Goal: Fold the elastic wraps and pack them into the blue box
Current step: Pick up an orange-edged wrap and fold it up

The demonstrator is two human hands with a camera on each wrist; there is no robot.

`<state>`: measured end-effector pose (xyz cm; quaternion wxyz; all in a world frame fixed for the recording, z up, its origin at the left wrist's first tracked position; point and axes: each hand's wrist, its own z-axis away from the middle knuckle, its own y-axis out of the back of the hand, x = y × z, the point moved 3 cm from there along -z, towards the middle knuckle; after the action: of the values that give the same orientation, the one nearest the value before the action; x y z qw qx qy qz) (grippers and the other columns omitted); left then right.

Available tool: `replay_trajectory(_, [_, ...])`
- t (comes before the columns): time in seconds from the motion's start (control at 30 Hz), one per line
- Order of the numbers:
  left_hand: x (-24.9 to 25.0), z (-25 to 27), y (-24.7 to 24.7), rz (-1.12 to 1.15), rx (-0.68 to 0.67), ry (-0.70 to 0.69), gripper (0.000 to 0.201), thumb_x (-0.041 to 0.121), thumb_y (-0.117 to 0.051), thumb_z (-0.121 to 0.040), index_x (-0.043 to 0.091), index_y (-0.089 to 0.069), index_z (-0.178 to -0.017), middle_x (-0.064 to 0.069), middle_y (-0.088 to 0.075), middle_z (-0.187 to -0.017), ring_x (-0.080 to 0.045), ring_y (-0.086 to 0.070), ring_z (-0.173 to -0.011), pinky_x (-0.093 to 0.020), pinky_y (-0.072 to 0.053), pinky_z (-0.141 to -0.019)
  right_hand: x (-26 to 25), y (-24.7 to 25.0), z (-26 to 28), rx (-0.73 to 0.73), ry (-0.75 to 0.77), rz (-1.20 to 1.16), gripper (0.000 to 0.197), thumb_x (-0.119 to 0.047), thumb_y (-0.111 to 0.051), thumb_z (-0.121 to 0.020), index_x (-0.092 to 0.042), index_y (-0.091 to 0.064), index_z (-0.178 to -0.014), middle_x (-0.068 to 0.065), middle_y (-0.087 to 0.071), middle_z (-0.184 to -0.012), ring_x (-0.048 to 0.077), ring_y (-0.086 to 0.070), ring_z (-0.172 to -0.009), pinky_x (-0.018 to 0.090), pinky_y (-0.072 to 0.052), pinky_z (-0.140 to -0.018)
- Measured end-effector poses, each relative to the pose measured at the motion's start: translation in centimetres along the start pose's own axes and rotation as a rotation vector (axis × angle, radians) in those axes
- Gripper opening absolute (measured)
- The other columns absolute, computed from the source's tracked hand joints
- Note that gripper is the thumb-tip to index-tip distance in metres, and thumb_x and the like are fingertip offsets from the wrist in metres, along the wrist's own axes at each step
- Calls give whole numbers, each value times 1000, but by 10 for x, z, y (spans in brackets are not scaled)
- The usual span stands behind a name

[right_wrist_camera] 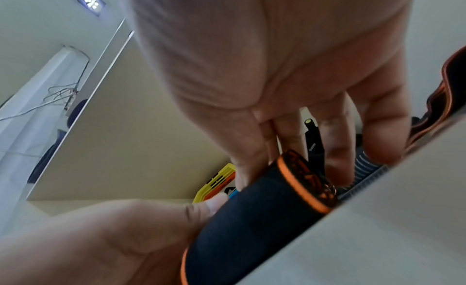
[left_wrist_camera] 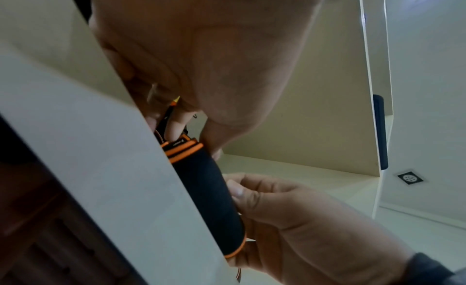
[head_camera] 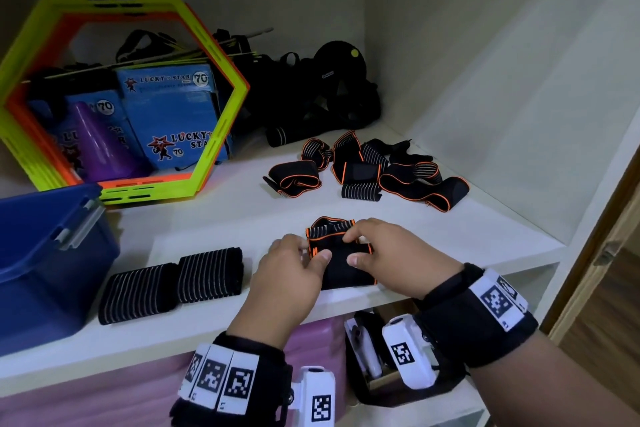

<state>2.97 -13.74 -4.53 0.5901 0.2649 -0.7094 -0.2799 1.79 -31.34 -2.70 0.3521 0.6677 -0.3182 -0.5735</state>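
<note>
A black elastic wrap with orange trim [head_camera: 341, 265] lies partly rolled near the shelf's front edge. My left hand [head_camera: 301, 253] pinches its left end, thumb on top. My right hand [head_camera: 360, 246] pinches its right end and upper fold. The left wrist view shows the roll [left_wrist_camera: 209, 189] between my left hand [left_wrist_camera: 199, 118] and my right hand [left_wrist_camera: 252, 193]. In the right wrist view the roll [right_wrist_camera: 252, 219] sits between right hand [right_wrist_camera: 290, 141] and left hand [right_wrist_camera: 201, 207]. The blue box [head_camera: 52, 253] stands at the left. Two folded striped wraps [head_camera: 138, 291] [head_camera: 209, 274] lie beside it.
A pile of unfolded orange-trimmed wraps [head_camera: 367, 166] lies further back on the white shelf [head_camera: 450, 236]. Black gear [head_camera: 322, 97] is heaped at the rear. Yellow and orange hexagon frames [head_camera: 214, 114] lean at the back left, in front of blue cartons [head_camera: 166, 114].
</note>
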Motion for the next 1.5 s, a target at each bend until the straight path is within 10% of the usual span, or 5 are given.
replay_trajectory(0.37, [6, 0, 1, 204, -120, -39, 33, 21, -55, -99, 27, -45, -130, 5, -67, -117, 1, -60, -87, -10, -40, -64, 9, -3, -1, 192, -88, -318, 39, -28, -84, -72, -25, -57, -100, -2, -64, -108, 20, -68, -89, 42, -56, -81])
replay_trajectory(0.6, [0, -4, 1, 220, -129, -12, 39, 27, -58, -97, 28, -41, -132, 7, -68, -113, -13, -63, -98, -35, -51, -89, 11, -15, 4, 278, -93, -338, 25, -29, -79, -80, -24, -58, -93, -1, -66, -87, 16, -63, -79, 29, -48, -69])
replay_trajectory(0.87, [5, 1, 3, 71, 109, -225, 12, 24, -70, -88, 28, -67, -78, 11, -57, -96, -12, -64, -77, -38, -54, -78, 2, -13, 12, 389, 0, -116, 9, -32, -75, -83, -27, -67, -81, -4, -58, -94, 10, -58, -77, 19, -41, -69])
replay_trajectory(1.2, [-2, 8, 9, -88, -41, -283, 45, 29, -79, -83, 29, -64, -125, 15, -64, -121, -7, -59, -106, -20, -45, -88, 11, -4, 19, 115, 41, 62, 48, -33, -75, -82, -30, -60, -127, -13, -64, -119, 5, -52, -94, 22, -38, -79])
replay_trajectory(1.5, [0, 8, 14, -25, -52, -200, 24, 37, -60, -96, 31, -64, -119, 6, -67, -80, -9, -62, -77, -27, -49, -70, 12, -4, 18, 136, -4, -67, 16, -38, -62, -93, -22, -63, -96, 0, -68, -86, 17, -61, -83, 35, -49, -78])
